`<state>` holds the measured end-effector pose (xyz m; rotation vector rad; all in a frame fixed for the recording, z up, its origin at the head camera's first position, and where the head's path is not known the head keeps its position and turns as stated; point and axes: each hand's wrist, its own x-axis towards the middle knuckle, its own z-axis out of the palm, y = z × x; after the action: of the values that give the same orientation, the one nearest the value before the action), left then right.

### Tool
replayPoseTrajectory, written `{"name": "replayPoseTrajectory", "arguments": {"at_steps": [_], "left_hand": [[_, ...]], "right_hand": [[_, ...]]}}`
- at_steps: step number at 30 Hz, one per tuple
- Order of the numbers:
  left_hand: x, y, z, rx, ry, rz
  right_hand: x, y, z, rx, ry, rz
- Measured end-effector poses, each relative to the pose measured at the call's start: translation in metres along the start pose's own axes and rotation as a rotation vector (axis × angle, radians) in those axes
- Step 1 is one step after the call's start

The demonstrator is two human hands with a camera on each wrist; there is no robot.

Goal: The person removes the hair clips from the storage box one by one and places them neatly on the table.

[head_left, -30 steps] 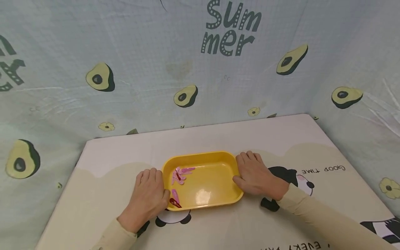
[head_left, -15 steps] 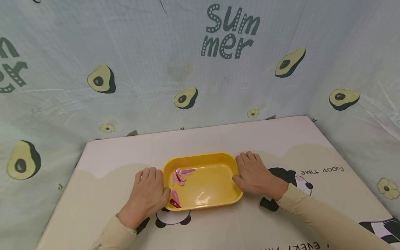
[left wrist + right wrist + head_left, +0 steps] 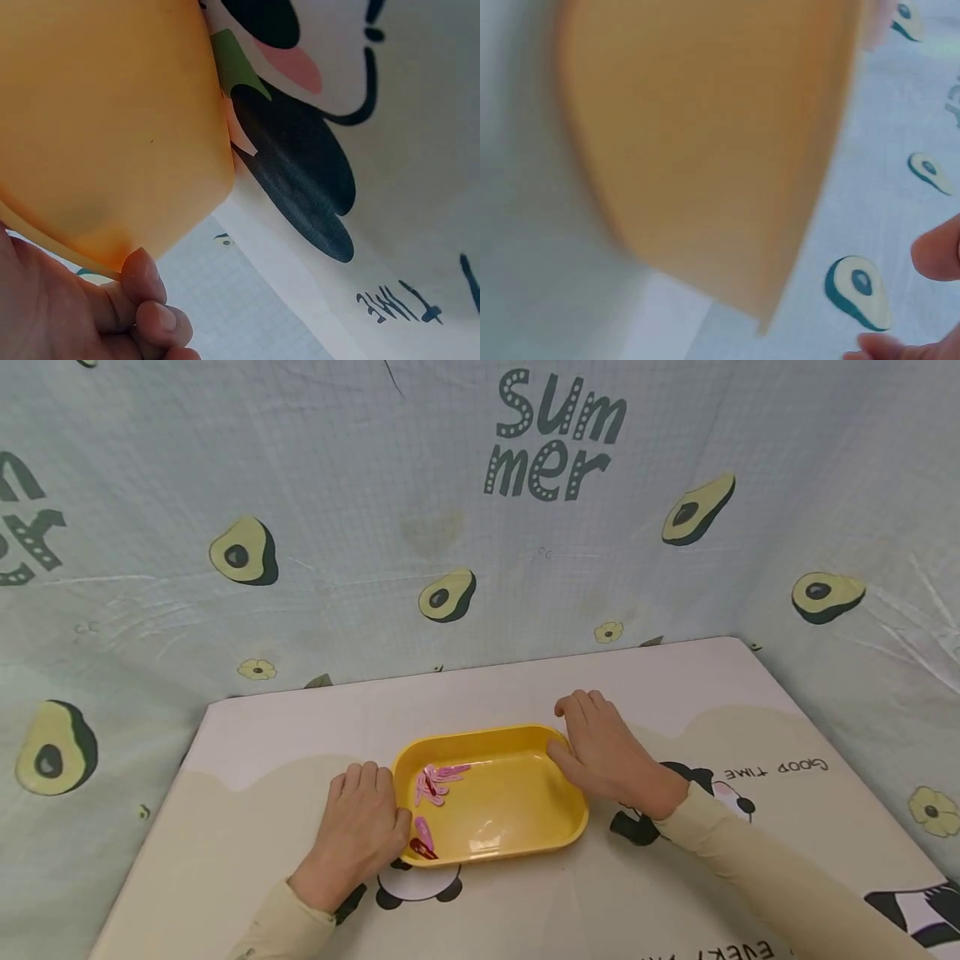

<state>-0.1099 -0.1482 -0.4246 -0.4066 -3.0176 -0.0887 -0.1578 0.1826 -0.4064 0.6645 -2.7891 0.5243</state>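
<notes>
A yellow tray (image 3: 517, 802) rests on the table in the head view, its outer wall also showing in both wrist views. Small pink hair clips (image 3: 431, 787) lie bunched at its left end, with a dark red one among them. Below that bunch are a pink hair clip (image 3: 423, 832) and a red hair clip (image 3: 423, 848). My left hand (image 3: 356, 827) grips the left rim, fingertips (image 3: 142, 277) against the underside of the edge. Over the right end hovers my right hand (image 3: 603, 747), thumb and fingers spread apart and off the rim, holding nothing.
The table (image 3: 480, 910) wears a cover printed with pandas and lettering. Behind and beside it hangs a pale blue cloth (image 3: 337, 527) with avocado prints. The table's back edge runs close to that cloth.
My right hand has let go of the tray's right rim and lifted a little up and left, its fingers opening. The left hand keeps its grip; the tray has barely shifted.
</notes>
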Motion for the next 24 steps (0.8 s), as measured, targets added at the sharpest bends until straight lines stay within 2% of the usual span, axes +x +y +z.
{"name": "replayPoseTrajectory", "arguments": {"at_steps": [4,10,14,20,24], "left_hand": [[-0.001,-0.001,0.002,-0.011,-0.004,-0.006],[-0.001,-0.003,0.002,-0.01,0.002,-0.006],[-0.003,-0.004,0.0,-0.004,0.008,-0.008],[-0.003,-0.003,0.001,-0.022,0.043,0.005],[-0.002,0.0,0.002,-0.032,0.059,0.011]], "right_hand": [[0.01,-0.012,0.001,0.117,0.032,-0.031],[0.021,-0.031,0.001,0.252,0.012,-0.018],[0.025,-0.039,-0.001,0.318,-0.015,0.012],[0.037,-0.047,-0.005,0.384,0.01,-0.003],[0.048,-0.056,-0.006,0.471,-0.018,-0.022]]}}
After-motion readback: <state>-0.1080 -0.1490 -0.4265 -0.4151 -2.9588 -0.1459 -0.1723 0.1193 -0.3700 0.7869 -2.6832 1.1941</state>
